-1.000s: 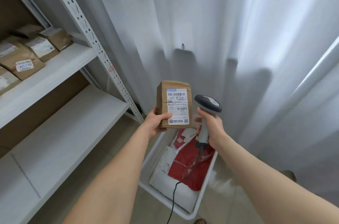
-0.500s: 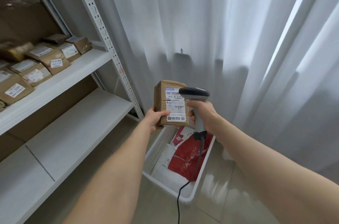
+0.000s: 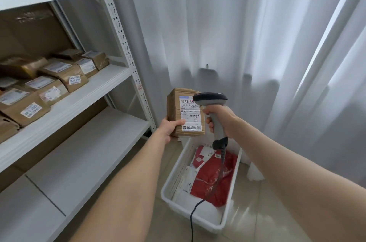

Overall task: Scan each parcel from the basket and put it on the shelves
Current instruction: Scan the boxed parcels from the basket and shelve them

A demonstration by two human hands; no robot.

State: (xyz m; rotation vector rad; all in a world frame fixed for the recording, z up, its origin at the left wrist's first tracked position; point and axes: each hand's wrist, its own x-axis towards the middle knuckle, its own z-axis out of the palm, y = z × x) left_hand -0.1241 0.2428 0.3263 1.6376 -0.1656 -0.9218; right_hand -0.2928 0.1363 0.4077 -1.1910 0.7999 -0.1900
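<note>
We read "M1 A218" on the white label [image 3: 191, 115] of the held parcel [image 3: 173, 109], just above our left fingers [image 3: 178, 122]. Far left of them, a shelf box's sticker [image 3: 74, 79] reads "56 2 3201".

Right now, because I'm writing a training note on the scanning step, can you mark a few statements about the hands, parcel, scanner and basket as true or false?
1. The left hand holds a brown parcel with its label towards the camera. True.
2. The right hand grips the scanner by its handle. True.
3. The basket on the floor is empty. False: a red bag and white packets lie in it.
4. The scanner is cordless. False: a black cord hangs from its handle.
5. Brown boxes lie on the shelf to the left. True.
</note>
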